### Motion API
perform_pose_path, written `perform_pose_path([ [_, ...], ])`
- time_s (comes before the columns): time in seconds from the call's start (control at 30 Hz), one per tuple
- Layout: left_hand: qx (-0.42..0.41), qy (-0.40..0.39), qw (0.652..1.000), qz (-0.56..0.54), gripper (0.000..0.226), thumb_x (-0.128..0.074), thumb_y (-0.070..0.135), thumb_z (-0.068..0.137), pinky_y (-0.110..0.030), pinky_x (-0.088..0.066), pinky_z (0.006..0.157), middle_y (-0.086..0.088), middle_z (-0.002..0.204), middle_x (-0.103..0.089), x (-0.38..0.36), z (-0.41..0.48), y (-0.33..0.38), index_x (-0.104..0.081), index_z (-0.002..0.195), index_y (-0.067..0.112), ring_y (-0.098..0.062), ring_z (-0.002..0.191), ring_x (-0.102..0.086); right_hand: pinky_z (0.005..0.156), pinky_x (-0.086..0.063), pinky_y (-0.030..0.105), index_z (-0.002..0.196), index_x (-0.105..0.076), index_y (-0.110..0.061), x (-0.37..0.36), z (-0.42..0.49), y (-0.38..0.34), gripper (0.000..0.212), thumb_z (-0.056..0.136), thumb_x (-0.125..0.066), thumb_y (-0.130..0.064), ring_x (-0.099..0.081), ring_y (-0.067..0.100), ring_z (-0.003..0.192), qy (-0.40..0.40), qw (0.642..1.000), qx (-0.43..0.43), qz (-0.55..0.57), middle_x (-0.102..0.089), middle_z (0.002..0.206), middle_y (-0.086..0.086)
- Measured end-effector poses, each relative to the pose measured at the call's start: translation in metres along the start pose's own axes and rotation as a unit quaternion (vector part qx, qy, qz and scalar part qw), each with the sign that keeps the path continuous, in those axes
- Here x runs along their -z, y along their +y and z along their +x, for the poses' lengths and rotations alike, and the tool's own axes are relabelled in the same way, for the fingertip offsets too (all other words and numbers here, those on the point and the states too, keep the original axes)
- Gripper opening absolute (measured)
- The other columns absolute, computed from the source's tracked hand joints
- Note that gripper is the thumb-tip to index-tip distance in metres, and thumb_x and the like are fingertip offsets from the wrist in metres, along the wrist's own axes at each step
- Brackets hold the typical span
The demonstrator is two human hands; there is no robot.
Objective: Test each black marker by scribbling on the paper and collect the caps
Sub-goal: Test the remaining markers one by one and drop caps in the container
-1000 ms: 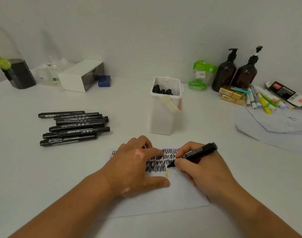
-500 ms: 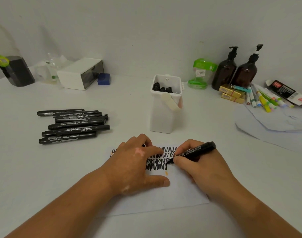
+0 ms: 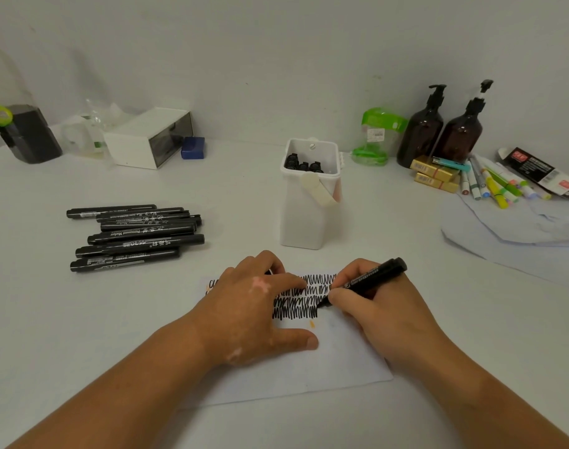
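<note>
A white paper lies in front of me, its upper part covered with rows of black scribbles. My right hand grips an uncapped black marker like a pen, with the tip on the paper at the right end of the lower scribble rows. My left hand rests on the paper's left part, thumb and forefinger stretched out. A small black piece, apparently the marker cap, peeks from under its curled fingers. Several capped black markers lie in a pile at the left. A white container behind the paper holds black caps.
Two brown pump bottles, gold boxes and coloured pens crowd the back right, with loose paper sheets below them. A white box, a blue block and a dark bottle stand at the back left.
My right hand has moved the marker tip up and down slightly at the right end of the scribbles. The left hand has stayed on the paper.
</note>
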State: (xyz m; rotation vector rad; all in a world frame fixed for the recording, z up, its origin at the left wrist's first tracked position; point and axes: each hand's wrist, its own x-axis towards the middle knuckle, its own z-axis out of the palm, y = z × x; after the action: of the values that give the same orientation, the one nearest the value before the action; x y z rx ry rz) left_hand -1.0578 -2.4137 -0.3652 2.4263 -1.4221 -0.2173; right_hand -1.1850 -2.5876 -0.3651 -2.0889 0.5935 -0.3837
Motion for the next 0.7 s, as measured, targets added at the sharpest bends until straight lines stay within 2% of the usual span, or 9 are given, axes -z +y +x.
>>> perform_pose_path([
  [0.13, -0.004, 0.002, 1.000, 0.004, 0.085, -0.060, 0.086, 0.066, -0.024, -0.034, 0.093, 0.021, 0.122, -0.038, -0.001, 0.000, -0.001, -0.043, 0.140, 0.049, -0.004, 0.113, -0.041, 0.044, -0.036, 0.011, 0.073, -0.068, -0.026, 0.000, -0.002, -0.001, 0.009, 0.068, -0.069, -0.033, -0.051, 0.000, 0.048, -0.015, 1.000, 0.011, -0.003, -0.061, 0.054, -0.014],
  [0.23, -0.009, 0.032, 0.999, -0.036, 0.079, -0.062, 0.081, 0.070, -0.017, -0.035, 0.094, 0.023, 0.120, -0.043, 0.001, 0.000, -0.001, -0.043, 0.139, 0.047, 0.003, 0.110, -0.043, 0.047, -0.037, 0.021, 0.074, -0.066, -0.023, 0.003, 0.001, -0.001, 0.008, 0.071, -0.070, -0.029, -0.049, 0.007, 0.047, 0.028, 0.996, 0.004, 0.090, -0.056, 0.051, -0.008],
  [0.27, -0.006, 0.054, 0.996, -0.071, 0.068, -0.065, 0.073, 0.076, -0.010, -0.034, 0.090, 0.025, 0.116, -0.047, 0.002, 0.000, -0.001, -0.046, 0.136, 0.045, 0.007, 0.104, -0.045, 0.046, -0.035, 0.025, 0.074, -0.064, -0.021, 0.005, 0.001, -0.001, 0.009, 0.071, -0.070, -0.026, -0.046, 0.012, 0.046, 0.037, 0.988, -0.005, 0.149, -0.054, 0.051, -0.005],
  [0.33, 0.013, 0.102, 0.977, -0.185, 0.034, -0.067, 0.038, 0.091, -0.006, -0.037, 0.073, 0.025, 0.091, -0.052, 0.006, 0.000, -0.002, -0.054, 0.123, 0.041, 0.005, 0.081, -0.049, 0.041, -0.033, 0.025, 0.072, -0.060, -0.019, 0.010, 0.002, -0.003, 0.011, 0.071, -0.070, -0.022, -0.043, 0.017, 0.046, 0.043, 0.968, -0.019, 0.248, -0.052, 0.053, 0.005],
  [0.4, 0.041, 0.116, 0.948, -0.295, 0.039, -0.054, 0.006, 0.093, -0.014, -0.041, 0.060, 0.014, 0.075, -0.054, 0.011, 0.000, -0.006, -0.057, 0.113, 0.040, -0.005, 0.064, -0.046, 0.039, -0.032, 0.025, 0.072, -0.062, -0.018, 0.015, 0.002, -0.003, 0.012, 0.073, -0.073, -0.023, -0.044, 0.017, 0.047, 0.036, 0.961, -0.015, 0.274, -0.053, 0.055, 0.009],
  [0.47, 0.051, 0.112, 0.932, -0.341, 0.052, -0.048, -0.006, 0.089, -0.033, -0.053, 0.065, 0.008, 0.087, -0.065, 0.015, 0.000, -0.006, -0.057, 0.112, 0.040, -0.014, 0.071, -0.058, 0.041, -0.034, 0.024, 0.076, -0.066, -0.015, 0.018, 0.003, -0.001, 0.014, 0.074, -0.078, -0.023, -0.045, 0.016, 0.048, 0.028, 0.962, -0.004, 0.272, -0.054, 0.056, 0.008],
  [0.57, 0.068, 0.116, 0.901, -0.414, 0.045, -0.064, -0.002, 0.089, -0.053, -0.057, 0.084, 0.015, 0.108, -0.071, 0.015, 0.001, -0.002, -0.056, 0.107, 0.038, -0.014, 0.092, -0.072, 0.044, -0.040, 0.026, 0.084, -0.073, -0.015, 0.021, 0.004, -0.001, 0.011, 0.079, -0.081, -0.010, -0.048, 0.019, 0.052, 0.022, 0.956, 0.010, 0.292, -0.055, 0.059, 0.008],
  [0.63, 0.090, 0.117, 0.883, -0.446, 0.038, -0.077, 0.005, 0.083, -0.054, -0.057, 0.088, 0.014, 0.105, -0.075, 0.014, 0.002, -0.003, -0.061, 0.098, 0.036, -0.016, 0.091, -0.075, 0.046, -0.043, 0.027, 0.086, -0.076, -0.013, 0.022, 0.003, -0.003, 0.006, 0.082, -0.073, -0.010, -0.053, 0.019, 0.055, -0.008, 0.931, 0.012, 0.365, -0.058, 0.064, 0.011],
  [0.7, 0.098, 0.124, 0.877, -0.453, 0.031, -0.085, 0.011, 0.077, -0.050, -0.058, 0.091, 0.011, 0.098, -0.078, 0.015, 0.004, -0.005, -0.069, 0.092, 0.033, -0.017, 0.086, -0.076, 0.047, -0.045, 0.027, 0.084, -0.077, -0.011, 0.024, 0.003, -0.005, 0.016, 0.080, -0.063, -0.018, -0.056, 0.019, 0.056, -0.031, 0.897, 0.000, 0.441, -0.061, 0.065, 0.014],
])
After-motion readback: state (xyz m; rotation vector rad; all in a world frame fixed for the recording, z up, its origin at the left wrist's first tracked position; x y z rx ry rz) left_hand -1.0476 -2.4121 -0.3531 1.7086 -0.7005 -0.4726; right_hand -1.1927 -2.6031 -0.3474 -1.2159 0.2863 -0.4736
